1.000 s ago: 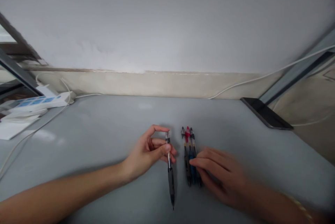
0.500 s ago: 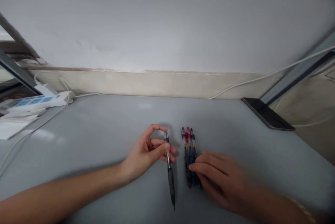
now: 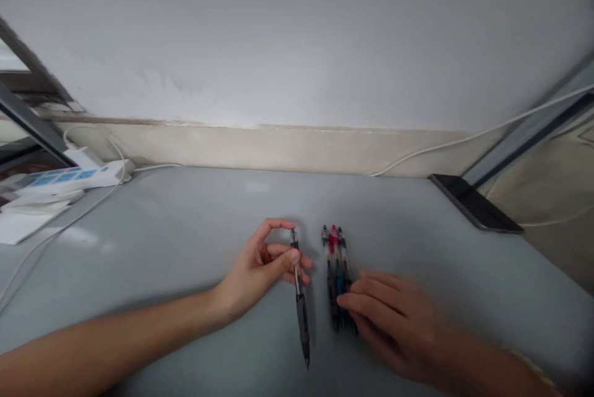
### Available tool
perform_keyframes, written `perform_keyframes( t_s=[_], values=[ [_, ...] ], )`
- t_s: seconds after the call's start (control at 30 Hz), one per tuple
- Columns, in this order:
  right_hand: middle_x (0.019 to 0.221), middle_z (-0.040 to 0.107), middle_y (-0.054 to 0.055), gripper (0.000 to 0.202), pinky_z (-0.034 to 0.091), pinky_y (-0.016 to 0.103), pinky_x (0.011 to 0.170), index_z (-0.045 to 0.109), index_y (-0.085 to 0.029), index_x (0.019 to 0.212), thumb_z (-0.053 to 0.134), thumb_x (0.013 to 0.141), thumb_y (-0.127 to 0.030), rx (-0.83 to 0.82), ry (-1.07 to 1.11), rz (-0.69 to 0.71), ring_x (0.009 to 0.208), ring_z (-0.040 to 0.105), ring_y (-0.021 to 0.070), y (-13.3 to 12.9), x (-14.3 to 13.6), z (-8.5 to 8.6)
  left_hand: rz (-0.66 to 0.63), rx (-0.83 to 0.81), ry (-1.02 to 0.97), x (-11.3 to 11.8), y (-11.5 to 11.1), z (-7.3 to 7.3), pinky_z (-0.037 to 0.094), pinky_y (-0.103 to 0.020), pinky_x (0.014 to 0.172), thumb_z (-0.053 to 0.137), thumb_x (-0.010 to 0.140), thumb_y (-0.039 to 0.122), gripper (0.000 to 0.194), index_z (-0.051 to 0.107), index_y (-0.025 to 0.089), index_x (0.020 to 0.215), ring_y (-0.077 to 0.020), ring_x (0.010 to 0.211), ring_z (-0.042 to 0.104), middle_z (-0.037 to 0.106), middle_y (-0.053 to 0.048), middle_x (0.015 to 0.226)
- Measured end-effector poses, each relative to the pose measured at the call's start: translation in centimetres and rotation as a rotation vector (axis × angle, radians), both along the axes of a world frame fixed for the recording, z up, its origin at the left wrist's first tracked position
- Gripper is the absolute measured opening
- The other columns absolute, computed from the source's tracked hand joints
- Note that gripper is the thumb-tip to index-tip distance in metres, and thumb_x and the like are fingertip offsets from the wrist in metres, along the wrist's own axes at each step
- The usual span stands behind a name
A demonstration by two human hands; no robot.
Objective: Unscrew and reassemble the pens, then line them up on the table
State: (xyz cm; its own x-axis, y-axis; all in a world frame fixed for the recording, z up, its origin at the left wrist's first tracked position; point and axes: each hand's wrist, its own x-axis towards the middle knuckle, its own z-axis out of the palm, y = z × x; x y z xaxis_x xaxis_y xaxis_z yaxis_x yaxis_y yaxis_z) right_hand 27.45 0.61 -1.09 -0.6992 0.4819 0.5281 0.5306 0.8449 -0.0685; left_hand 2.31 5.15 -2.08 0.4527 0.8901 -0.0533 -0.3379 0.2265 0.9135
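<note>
My left hand (image 3: 266,261) holds a clear-barrelled click pen (image 3: 301,316) with a dark grip between thumb and fingers. Its index finger bends over the pen's top end, and the tip points down toward me. To the right, three similar pens lie side by side on the grey table (image 3: 208,217): one with a black top (image 3: 331,292), one with a red top and blue grip (image 3: 333,236), and another dark-topped one (image 3: 342,239). My right hand (image 3: 390,316), slightly blurred, has its fingers curled together against the lower part of these pens. Its thumb is mostly hidden.
A white power strip (image 3: 74,179) with blue sockets and a white cable sits at the far left. Near the right edge lies a dark phone (image 3: 476,202). A pale wall (image 3: 297,44) closes off the table's back, with another white cable (image 3: 440,146) along it.
My left hand and its pen have shifted very slightly up and left. The right hand has moved slightly at the row of pens, which stay in place.
</note>
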Motion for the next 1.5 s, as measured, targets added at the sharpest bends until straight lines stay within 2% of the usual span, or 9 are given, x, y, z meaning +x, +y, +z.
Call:
perform_keyframes(
  t_s=[0.27, 0.53, 0.7, 0.9, 1.07, 1.2, 1.27, 1.4, 1.5],
  values=[
    [0.087, 0.076, 0.009, 0.022, 0.056, 0.036, 0.062, 0.065, -0.016, 0.115, 0.054, 0.097, -0.020, -0.063, -0.069, -0.033, 0.073, 0.071, 0.0245, -0.3, 0.1, 0.6, 0.037, -0.055, 0.034, 0.3, 0.1, 0.5, 0.058, -0.024, 0.066, 0.084, 0.083, 0.039, 0.050, 0.047, 0.020, 0.111, -0.0141, 0.068, 0.075, 0.081, -0.005, 0.080],
    [0.092, 0.074, 0.013, 0.062, 0.055, 0.038, 0.056, 0.063, -0.015, 0.134, 0.080, 0.084, -0.049, -0.094, -0.277, -0.052, 0.071, 0.072, 0.0291, -0.1, -0.4, -0.3, 0.010, 0.063, 0.379, 1.3, 3.8, 2.1, 0.060, -0.025, 0.060, 0.076, 0.086, 0.026, 0.040, 0.046, 0.023, 0.112, -0.0142, 0.065, 0.071, 0.075, 0.000, 0.073],
    [0.101, 0.074, 0.016, 0.057, 0.058, 0.038, 0.060, 0.068, -0.014, 0.127, 0.084, 0.082, -0.045, -0.072, -0.321, -0.095, 0.077, 0.074, 0.0306, 0.9, -0.1, -0.7, 0.049, 0.149, 0.452, 3.0, 6.6, 1.8, 0.061, -0.024, 0.052, 0.080, 0.076, 0.013, 0.036, 0.054, 0.021, 0.100, -0.0098, 0.057, 0.063, 0.055, 0.008, 0.073],
    [0.110, 0.072, 0.020, 0.049, 0.061, 0.039, 0.067, 0.068, -0.011, 0.126, 0.079, 0.086, -0.037, -0.037, -0.315, -0.130, 0.086, 0.074, 0.0309, 2.4, 0.5, -0.3, 0.120, 0.282, 0.541, 4.4, 7.4, 0.7, 0.053, -0.019, 0.044, 0.083, 0.072, 0.016, 0.033, 0.062, 0.017, 0.099, -0.0064, 0.055, 0.059, 0.056, -0.001, 0.098],
    [0.104, 0.074, 0.016, 0.035, 0.058, 0.038, 0.062, 0.070, -0.013, 0.120, 0.073, 0.091, -0.032, 0.058, -0.274, -0.080, 0.086, 0.072, 0.0304, 2.2, 0.3, 0.1, 0.139, 0.349, 0.595, 3.7, 6.1, 1.3, 0.048, -0.019, 0.045, 0.076, 0.079, 0.017, 0.030, 0.061, 0.016, 0.104, -0.0051, 0.052, 0.058, 0.059, -0.006, 0.111],
    [0.088, 0.076, 0.008, 0.016, 0.050, 0.034, 0.056, 0.072, -0.013, 0.108, 0.060, 0.098, -0.015, 0.170, -0.222, 0.019, 0.072, 0.067, 0.0237, 2.0, 0.0, 0.0, 0.060, 0.340, 0.622, 1.8, 2.5, 2.1, 0.052, -0.024, 0.053, 0.069, 0.086, 0.021, 0.024, 0.058, 0.017, 0.107, -0.0131, 0.054, 0.063, 0.059, 0.003, 0.073],
    [0.081, 0.075, 0.006, 0.017, 0.046, 0.033, 0.053, 0.073, -0.010, 0.103, 0.056, 0.099, -0.008, 0.210, -0.203, 0.055, 0.068, 0.065, 0.0220, 2.0, -0.1, 0.0, 0.016, 0.339, 0.643, 0.8, 0.5, 2.1, 0.055, -0.028, 0.056, 0.062, 0.091, 0.023, 0.024, 0.056, 0.017, 0.113, -0.0171, 0.060, 0.065, 0.057, 0.003, 0.070],
    [0.074, 0.074, 0.004, 0.022, 0.044, 0.034, 0.052, 0.073, -0.010, 0.098, 0.052, 0.103, -0.009, 0.218, -0.186, 0.095, 0.064, 0.063, 0.0204, 1.8, -0.5, 0.3, -0.020, 0.725, 0.692, -0.5, -1.7, 1.7, 0.059, -0.033, 0.070, 0.054, 0.093, 0.014, 0.017, 0.061, 0.019, 0.108, -0.0220, 0.086, 0.067, 0.067, -0.009, 0.096],
    [0.074, 0.074, 0.004, 0.031, 0.045, 0.034, 0.052, 0.073, -0.012, 0.097, 0.043, 0.106, -0.009, 0.204, -0.161, 0.129, 0.064, 0.063, 0.0194, 1.5, -0.7, 0.9, -0.148, 1.068, 0.666, -0.7, -1.6, 1.3, 0.056, -0.043, 0.099, 0.052, 0.094, 0.007, 0.028, 0.060, 0.020, 0.118, -0.0274, 0.114, 0.064, 0.071, -0.014, 0.117]
  ],
)
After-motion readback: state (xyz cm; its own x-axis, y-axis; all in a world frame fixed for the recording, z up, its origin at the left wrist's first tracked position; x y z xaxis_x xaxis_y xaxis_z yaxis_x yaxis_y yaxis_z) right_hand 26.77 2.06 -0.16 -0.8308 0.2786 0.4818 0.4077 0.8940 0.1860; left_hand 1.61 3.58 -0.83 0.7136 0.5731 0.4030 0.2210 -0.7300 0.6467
